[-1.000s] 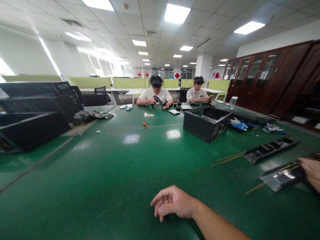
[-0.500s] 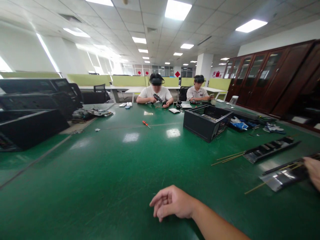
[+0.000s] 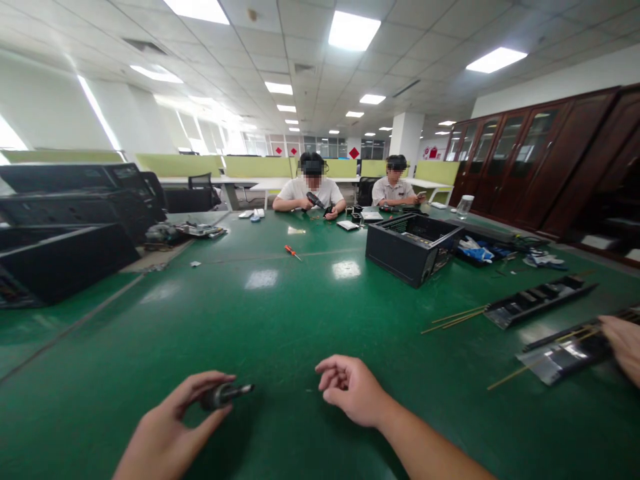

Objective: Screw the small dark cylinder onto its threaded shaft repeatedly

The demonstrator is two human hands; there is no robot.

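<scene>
My left hand point(image 3: 175, 420) has entered at the lower left, its thumb and fingers closed around a dark, round drill chuck point(image 3: 217, 397). A narrow bit points to the right from it, and whatever lies behind the chuck is hidden by the hand. My right hand point(image 3: 353, 390) hovers over the green table point(image 3: 280, 320) with loosely curled fingers. The thumb stands a little apart, and I see nothing in that hand. A gap of bare tabletop separates the bit's tip from my right hand.
An orange screwdriver point(image 3: 291, 252) lies further back. Beyond it stands a black computer case point(image 3: 400, 257). Dark metal channels point(image 3: 535, 300) with thin brass-coloured rods lie at right, beside another person's hand point(image 3: 623, 343). More cases point(image 3: 65, 260) stand at left. Two people sit opposite.
My left hand has come into view from the lower left with the drill chuck in its grasp. My right hand has shifted slightly right and away from me, fingers still curled.
</scene>
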